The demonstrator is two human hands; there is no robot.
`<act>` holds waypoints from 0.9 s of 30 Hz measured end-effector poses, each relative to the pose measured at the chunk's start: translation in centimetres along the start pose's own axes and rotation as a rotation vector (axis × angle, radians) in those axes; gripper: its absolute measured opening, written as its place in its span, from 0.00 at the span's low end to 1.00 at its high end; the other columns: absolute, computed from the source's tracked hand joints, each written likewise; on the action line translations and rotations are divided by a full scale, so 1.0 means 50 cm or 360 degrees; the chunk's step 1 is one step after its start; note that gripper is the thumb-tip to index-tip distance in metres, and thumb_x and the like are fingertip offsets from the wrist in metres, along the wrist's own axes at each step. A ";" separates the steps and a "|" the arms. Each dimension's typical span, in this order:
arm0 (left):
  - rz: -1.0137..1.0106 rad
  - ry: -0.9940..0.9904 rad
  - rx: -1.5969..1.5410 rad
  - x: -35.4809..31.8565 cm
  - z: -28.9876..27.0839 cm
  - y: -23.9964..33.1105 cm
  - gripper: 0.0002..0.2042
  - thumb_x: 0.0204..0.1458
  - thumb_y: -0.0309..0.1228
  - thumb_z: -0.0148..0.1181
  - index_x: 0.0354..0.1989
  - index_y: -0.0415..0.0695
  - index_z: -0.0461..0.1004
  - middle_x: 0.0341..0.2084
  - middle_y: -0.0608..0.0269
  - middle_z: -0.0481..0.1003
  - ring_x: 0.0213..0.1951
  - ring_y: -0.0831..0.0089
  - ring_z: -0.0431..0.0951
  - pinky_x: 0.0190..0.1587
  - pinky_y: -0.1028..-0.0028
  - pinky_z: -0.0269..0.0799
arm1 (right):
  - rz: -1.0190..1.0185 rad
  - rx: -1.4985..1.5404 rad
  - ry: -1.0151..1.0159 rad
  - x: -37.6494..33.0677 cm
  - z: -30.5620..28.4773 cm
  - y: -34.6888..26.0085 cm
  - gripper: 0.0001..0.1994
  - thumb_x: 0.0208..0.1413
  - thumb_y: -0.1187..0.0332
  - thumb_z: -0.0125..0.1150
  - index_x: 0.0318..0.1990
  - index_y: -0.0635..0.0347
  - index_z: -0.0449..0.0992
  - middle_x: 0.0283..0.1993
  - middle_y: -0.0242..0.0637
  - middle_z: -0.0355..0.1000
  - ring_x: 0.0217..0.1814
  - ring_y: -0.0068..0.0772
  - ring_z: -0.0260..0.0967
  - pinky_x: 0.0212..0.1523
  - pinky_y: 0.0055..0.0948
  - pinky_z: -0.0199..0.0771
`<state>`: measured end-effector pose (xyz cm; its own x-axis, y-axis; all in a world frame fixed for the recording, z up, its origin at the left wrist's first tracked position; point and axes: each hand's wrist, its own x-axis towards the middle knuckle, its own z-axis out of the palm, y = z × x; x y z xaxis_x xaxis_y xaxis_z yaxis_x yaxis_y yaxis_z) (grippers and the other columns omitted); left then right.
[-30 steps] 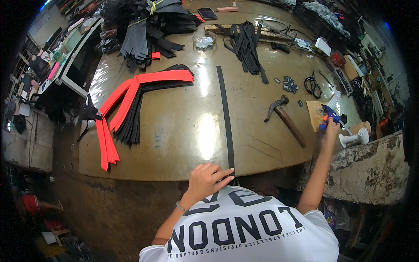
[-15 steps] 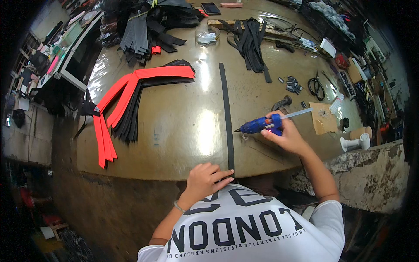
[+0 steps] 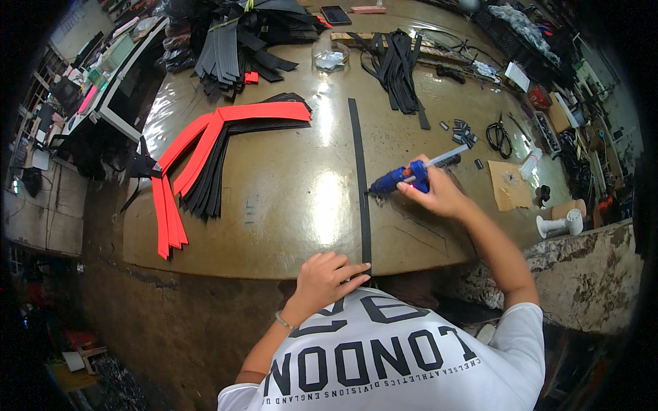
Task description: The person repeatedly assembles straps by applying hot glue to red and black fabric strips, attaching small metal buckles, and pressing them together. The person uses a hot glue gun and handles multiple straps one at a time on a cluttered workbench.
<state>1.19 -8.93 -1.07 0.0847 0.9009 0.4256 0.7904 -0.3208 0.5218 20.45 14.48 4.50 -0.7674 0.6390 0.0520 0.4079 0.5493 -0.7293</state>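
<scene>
A long black webbing strap (image 3: pixel 360 157) lies on the table, running from its near edge toward the far side. At the strap's near end, my left hand (image 3: pixel 325 277) rests with its index finger and thumb on the strap, holding it at the edge. My right hand (image 3: pixel 439 192) is wrapped around a blue hot glue gun (image 3: pixel 404 179), a pale glue stick (image 3: pixel 449 154) poking out of its back. The gun's dark nozzle points left and down, at the strap's right edge around mid-length; whether it touches cannot be made out.
Red straps (image 3: pixel 205 137) lie over black ones on the left. Bundles of black strips (image 3: pixel 397 75) sit at the back, near a phone (image 3: pixel 336 15). To the right are black scissors (image 3: pixel 500 137), small dark pieces (image 3: pixel 463 132), cardboard (image 3: pixel 510 185) and a white spool (image 3: pixel 558 225).
The glue gun in my right hand has moved left and slightly up, bringing its nozzle to the strap. My left hand keeps its place at the strap's near end.
</scene>
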 end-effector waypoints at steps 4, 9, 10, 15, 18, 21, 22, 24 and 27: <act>-0.0003 0.0002 0.0005 0.000 0.000 0.001 0.11 0.40 0.40 0.71 0.35 0.58 0.83 0.18 0.73 0.67 0.23 0.73 0.67 0.25 0.74 0.62 | -0.0104 -0.0355 -0.0072 0.014 -0.002 -0.020 0.21 0.54 0.56 0.65 0.45 0.61 0.68 0.31 0.44 0.74 0.35 0.45 0.75 0.35 0.36 0.72; -0.0031 -0.0083 0.0015 0.007 -0.012 0.006 0.16 0.40 0.42 0.72 0.41 0.58 0.82 0.19 0.72 0.68 0.24 0.72 0.69 0.26 0.73 0.64 | -0.0797 -0.1036 0.0471 -0.047 -0.002 -0.043 0.17 0.47 0.74 0.62 0.48 0.62 0.73 0.38 0.42 0.76 0.38 0.44 0.76 0.37 0.38 0.75; -0.0068 -0.0123 -0.0002 0.007 -0.018 0.010 0.18 0.40 0.42 0.72 0.43 0.57 0.82 0.20 0.71 0.69 0.25 0.72 0.70 0.27 0.73 0.65 | -0.0649 -0.0991 0.0750 -0.066 -0.011 -0.026 0.17 0.48 0.74 0.62 0.48 0.62 0.73 0.40 0.43 0.76 0.40 0.45 0.76 0.39 0.37 0.75; -0.0260 -0.0084 -0.0619 0.034 -0.096 -0.030 0.31 0.42 0.44 0.73 0.58 0.54 0.74 0.29 0.62 0.70 0.31 0.68 0.72 0.38 0.71 0.72 | 0.0862 -0.0547 0.1829 -0.215 -0.137 0.169 0.27 0.64 0.49 0.50 0.53 0.69 0.68 0.45 0.57 0.74 0.46 0.58 0.72 0.48 0.45 0.70; -0.0333 0.0297 -0.0250 0.102 -0.187 -0.153 0.18 0.40 0.40 0.74 0.35 0.42 0.78 0.25 0.57 0.72 0.31 0.63 0.74 0.35 0.69 0.70 | 0.1201 -0.0750 0.1645 -0.305 -0.167 0.260 0.31 0.63 0.44 0.49 0.50 0.73 0.69 0.43 0.62 0.73 0.46 0.61 0.72 0.47 0.48 0.68; -0.0677 0.0868 0.0506 0.188 -0.289 -0.339 0.20 0.52 0.41 0.64 0.49 0.41 0.77 0.37 0.48 0.77 0.39 0.53 0.77 0.42 0.60 0.72 | 0.1624 -0.1064 0.1105 -0.393 -0.180 0.207 0.33 0.62 0.42 0.49 0.44 0.75 0.72 0.36 0.59 0.75 0.38 0.61 0.72 0.42 0.48 0.71; -0.0892 0.0815 0.0790 0.204 -0.309 -0.391 0.23 0.51 0.44 0.65 0.49 0.39 0.76 0.39 0.44 0.76 0.44 0.49 0.77 0.46 0.57 0.72 | 0.1724 -0.1123 0.0990 -0.413 -0.178 0.162 0.34 0.62 0.42 0.49 0.42 0.76 0.73 0.34 0.57 0.75 0.34 0.57 0.74 0.40 0.46 0.72; -0.1050 0.0635 0.0961 0.208 -0.315 -0.459 0.23 0.50 0.44 0.65 0.46 0.37 0.77 0.39 0.42 0.76 0.45 0.47 0.77 0.47 0.55 0.73 | 0.1668 -0.0459 0.1066 -0.415 -0.157 0.073 0.32 0.62 0.44 0.50 0.43 0.76 0.73 0.30 0.55 0.73 0.31 0.47 0.73 0.37 0.42 0.73; -0.1086 0.0506 0.0927 0.208 -0.307 -0.503 0.21 0.49 0.43 0.67 0.41 0.37 0.79 0.37 0.42 0.77 0.41 0.47 0.78 0.44 0.55 0.74 | 0.1445 -0.0203 0.1099 -0.375 -0.123 -0.033 0.29 0.63 0.47 0.52 0.45 0.75 0.73 0.26 0.51 0.70 0.28 0.34 0.72 0.34 0.37 0.73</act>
<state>-27.13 4.03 1.60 -0.6079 0.6908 0.3915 0.7939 0.5183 0.3180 37.20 4.93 8.95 0.2546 0.9648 -0.0660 0.7496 -0.2400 -0.6168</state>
